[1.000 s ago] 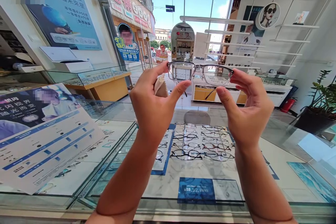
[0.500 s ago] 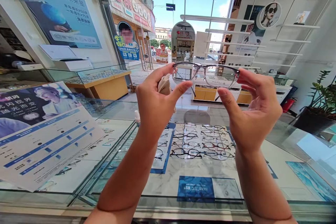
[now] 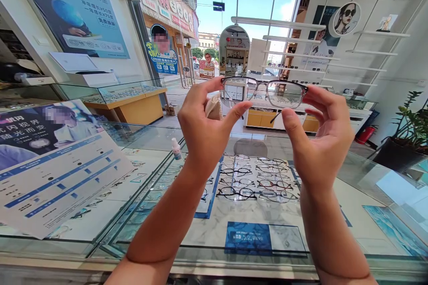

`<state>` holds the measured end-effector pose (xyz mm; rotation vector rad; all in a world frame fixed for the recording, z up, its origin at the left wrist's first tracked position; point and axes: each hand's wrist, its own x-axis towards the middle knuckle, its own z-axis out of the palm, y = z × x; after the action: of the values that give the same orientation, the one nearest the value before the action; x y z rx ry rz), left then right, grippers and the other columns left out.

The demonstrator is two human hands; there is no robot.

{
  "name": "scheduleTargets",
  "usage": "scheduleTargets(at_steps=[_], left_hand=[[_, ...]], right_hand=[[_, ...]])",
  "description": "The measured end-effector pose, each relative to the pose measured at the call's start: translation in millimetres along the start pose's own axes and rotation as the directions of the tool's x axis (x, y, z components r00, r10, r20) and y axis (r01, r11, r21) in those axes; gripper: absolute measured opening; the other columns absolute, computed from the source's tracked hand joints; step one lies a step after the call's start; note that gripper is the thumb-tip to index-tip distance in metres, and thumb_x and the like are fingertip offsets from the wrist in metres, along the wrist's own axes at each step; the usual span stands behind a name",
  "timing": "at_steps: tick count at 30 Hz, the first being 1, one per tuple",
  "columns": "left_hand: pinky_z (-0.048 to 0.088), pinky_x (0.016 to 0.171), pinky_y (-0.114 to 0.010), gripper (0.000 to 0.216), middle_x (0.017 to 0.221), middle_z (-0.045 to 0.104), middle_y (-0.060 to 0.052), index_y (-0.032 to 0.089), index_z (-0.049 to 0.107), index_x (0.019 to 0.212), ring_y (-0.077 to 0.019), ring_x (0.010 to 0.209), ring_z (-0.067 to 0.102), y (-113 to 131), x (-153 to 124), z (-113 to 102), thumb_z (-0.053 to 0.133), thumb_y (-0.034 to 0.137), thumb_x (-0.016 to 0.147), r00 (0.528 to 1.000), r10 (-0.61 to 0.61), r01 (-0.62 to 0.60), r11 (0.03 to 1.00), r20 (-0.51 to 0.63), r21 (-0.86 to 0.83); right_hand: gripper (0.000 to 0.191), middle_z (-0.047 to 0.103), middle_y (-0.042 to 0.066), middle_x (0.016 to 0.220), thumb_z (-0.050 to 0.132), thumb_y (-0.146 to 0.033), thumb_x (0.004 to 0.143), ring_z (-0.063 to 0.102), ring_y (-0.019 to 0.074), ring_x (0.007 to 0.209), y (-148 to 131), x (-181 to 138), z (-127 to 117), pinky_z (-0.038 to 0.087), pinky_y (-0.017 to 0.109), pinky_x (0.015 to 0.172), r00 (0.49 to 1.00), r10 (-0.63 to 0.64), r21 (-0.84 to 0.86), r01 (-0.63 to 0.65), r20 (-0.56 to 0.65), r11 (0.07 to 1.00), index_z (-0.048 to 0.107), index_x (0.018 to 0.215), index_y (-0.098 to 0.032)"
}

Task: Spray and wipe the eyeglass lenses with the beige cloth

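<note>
A pair of eyeglasses (image 3: 261, 83) with a dark upper rim and clear lenses is held up level in front of me, above the glass counter. My left hand (image 3: 209, 118) pinches its left end between thumb and fingers. Tucked in that same hand is a folded beige cloth (image 3: 214, 107). My right hand (image 3: 323, 138) grips the right end at the hinge, its thumb lower and apart from the rim. One temple arm points down and away below the right lens.
Beneath the hands is a glass display case (image 3: 187, 256) with rows of eyeglasses (image 3: 239, 192) inside. A small spray bottle (image 3: 176, 149) stands on it. A printed leaflet (image 3: 63, 164) is at the left, a potted plant (image 3: 406, 127) at the right.
The eyeglasses and my left hand have shifted slightly to the right. The spray bottle, mostly hidden behind my left wrist before, now shows fully.
</note>
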<state>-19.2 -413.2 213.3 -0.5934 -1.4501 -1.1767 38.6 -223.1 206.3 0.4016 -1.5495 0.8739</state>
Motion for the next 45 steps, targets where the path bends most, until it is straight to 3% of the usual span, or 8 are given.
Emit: scheduleTargets(at_steps=[5,12,18,25,32,38,45], left_hand=[[0.060,0.101,-0.047,0.059,0.116,0.072,-0.006,0.027,0.071,0.125,-0.0324,0.123,0.069,-2,-3,-1,0.094,0.057,0.080,0.996,0.077,-0.073,0.993,-0.048,0.096],[0.056,0.106,-0.047,0.062,0.122,0.069,-0.007,0.032,0.069,0.133,-0.0337,0.130,0.063,-5,-2,-5,0.095,0.052,0.080,0.989,0.144,-0.142,0.986,-0.021,0.084],[0.057,0.107,-0.048,0.065,0.126,0.068,-0.008,0.033,0.068,0.137,-0.0337,0.133,0.062,-5,-3,-5,0.093,0.055,0.081,0.993,0.118,-0.118,0.992,0.006,0.041],[0.061,0.105,-0.043,0.059,0.129,0.076,-0.006,0.029,0.072,0.133,-0.0288,0.125,0.070,-16,5,1,0.091,0.057,0.085,0.996,0.051,-0.049,0.998,0.073,-0.024],[0.066,0.079,-0.034,0.064,0.138,0.076,-0.008,0.032,0.070,0.141,-0.0210,0.100,0.076,-30,4,12,0.090,0.058,0.086,0.984,-0.057,0.080,0.988,0.167,-0.136],[0.064,0.082,-0.036,0.065,0.141,0.074,-0.007,0.034,0.069,0.140,-0.0227,0.107,0.075,-40,-1,20,0.090,0.059,0.085,0.999,-0.011,0.015,0.997,0.053,-0.075],[0.060,0.094,-0.041,0.066,0.142,0.072,-0.006,0.033,0.064,0.140,-0.0277,0.125,0.069,-44,-4,25,0.088,0.062,0.085,0.986,0.136,-0.133,0.990,-0.100,0.034]], right_hand=[[0.047,0.068,0.009,0.135,0.077,-0.043,0.094,0.068,0.0311,0.126,8,1,1,0.058,0.056,0.105,0.994,0.084,0.067,-0.088,0.065,0.994,0.066,0.138,-0.030],[0.047,0.071,0.008,0.133,0.081,-0.046,0.091,0.069,0.0283,0.124,17,2,6,0.059,0.052,0.105,0.980,0.152,0.151,-0.170,0.126,0.974,0.066,0.133,-0.031],[0.048,0.071,0.008,0.133,0.082,-0.045,0.090,0.069,0.0270,0.123,21,2,8,0.059,0.050,0.105,0.978,0.163,0.189,-0.186,0.133,0.964,0.066,0.133,-0.030],[0.052,0.064,0.008,0.139,0.082,-0.048,0.090,0.061,0.0330,0.132,15,-2,13,0.055,0.059,0.110,0.998,0.042,0.078,-0.038,-0.046,0.996,0.063,0.137,-0.034],[0.056,0.061,0.009,0.140,0.082,-0.044,0.090,0.055,0.0374,0.137,14,-5,15,0.053,0.065,0.110,0.987,-0.130,-0.049,0.125,-0.092,0.991,0.062,0.141,-0.037],[0.054,0.061,0.009,0.140,0.079,-0.041,0.092,0.058,0.0354,0.134,14,-4,18,0.057,0.061,0.105,0.977,-0.194,-0.060,0.189,-0.093,0.980,0.061,0.142,-0.037],[0.053,0.059,0.009,0.144,0.075,-0.040,0.093,0.059,0.0326,0.135,16,-2,21,0.058,0.056,0.104,0.989,-0.139,-0.013,0.139,-0.056,0.990,0.059,0.143,-0.035]])
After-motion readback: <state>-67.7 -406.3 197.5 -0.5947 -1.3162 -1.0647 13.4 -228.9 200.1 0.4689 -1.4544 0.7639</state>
